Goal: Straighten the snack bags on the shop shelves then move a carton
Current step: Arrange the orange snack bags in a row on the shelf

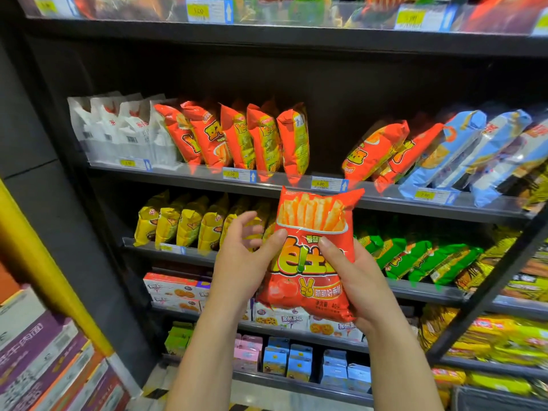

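Head view: right hand [355,286] grips a red fries bag [314,215] before the shelves [385,202]; left hand [240,262] spread, thumb touching it.

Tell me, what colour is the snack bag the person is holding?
The snack bag is red-orange, with yellow fries pictured on top; clearest in the head view.

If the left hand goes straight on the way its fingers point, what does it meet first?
Probably the yellow bags on the shelf behind the left hand; depth is unclear. The red snack bag lies beside that line.
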The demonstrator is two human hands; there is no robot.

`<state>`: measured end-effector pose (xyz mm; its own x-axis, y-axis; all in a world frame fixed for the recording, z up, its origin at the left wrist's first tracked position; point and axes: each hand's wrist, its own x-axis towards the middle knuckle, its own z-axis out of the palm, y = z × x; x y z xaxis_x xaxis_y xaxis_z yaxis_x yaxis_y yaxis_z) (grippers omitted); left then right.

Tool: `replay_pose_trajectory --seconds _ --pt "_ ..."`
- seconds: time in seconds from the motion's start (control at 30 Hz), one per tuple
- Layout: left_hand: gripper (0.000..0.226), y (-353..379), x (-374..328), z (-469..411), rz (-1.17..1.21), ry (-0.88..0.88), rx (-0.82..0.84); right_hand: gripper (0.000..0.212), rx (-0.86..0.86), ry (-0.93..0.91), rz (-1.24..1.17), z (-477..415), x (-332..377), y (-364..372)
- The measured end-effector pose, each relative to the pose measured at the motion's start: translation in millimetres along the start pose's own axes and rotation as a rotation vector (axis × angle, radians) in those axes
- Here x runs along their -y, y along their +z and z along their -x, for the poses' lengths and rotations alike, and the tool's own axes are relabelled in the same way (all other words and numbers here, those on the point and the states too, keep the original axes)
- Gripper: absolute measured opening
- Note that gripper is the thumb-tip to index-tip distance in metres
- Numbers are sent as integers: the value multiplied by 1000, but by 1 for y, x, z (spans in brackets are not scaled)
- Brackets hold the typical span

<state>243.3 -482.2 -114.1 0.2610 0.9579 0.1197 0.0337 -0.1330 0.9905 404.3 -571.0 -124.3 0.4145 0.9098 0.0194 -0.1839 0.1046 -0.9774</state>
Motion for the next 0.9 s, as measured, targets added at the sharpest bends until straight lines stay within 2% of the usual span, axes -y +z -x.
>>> replay_pose_trajectory --seconds 0.07,0.17,0.23,0.33,0.43,0.47,0.53,0.6,0.7,0.77,0.9 --pt "46 -2 -1 3 -75 130 -78 50 -73 -79 86 -1 -1 3" --pt "38 5 -8 9 -90 158 89 50 -175 -179 248 -4 -6 10" --pt "56 12 -8 11 -113 128 225 51 -176 -219 328 -6 -8 15" --pt "99 16 -6 12 -159 96 272 65 -111 -218 339 -6 -6 21" --pt "108 11 -6 10 -163 76 239 54 -77 -260 388 -3 -5 22" --pt "106 10 -6 10 -123 71 226 48 -81 -288 413 -1 -4 22" --pt "88 8 -4 7 -19 65 202 32 -111 -358 429 -1 -2 23" --pt "70 5 -4 5 98 33 185 29 -149 -424 403 0 2 23" --pt "67 1 -6 5 275 -58 212 37 -195 -392 322 -1 3 19" --pt "62 -1 -8 5 374 -112 256 56 -189 -306 286 -3 3 16" --pt "50 -1 -9 7 469 -158 347 77 -9 -137 125 -6 3 11"
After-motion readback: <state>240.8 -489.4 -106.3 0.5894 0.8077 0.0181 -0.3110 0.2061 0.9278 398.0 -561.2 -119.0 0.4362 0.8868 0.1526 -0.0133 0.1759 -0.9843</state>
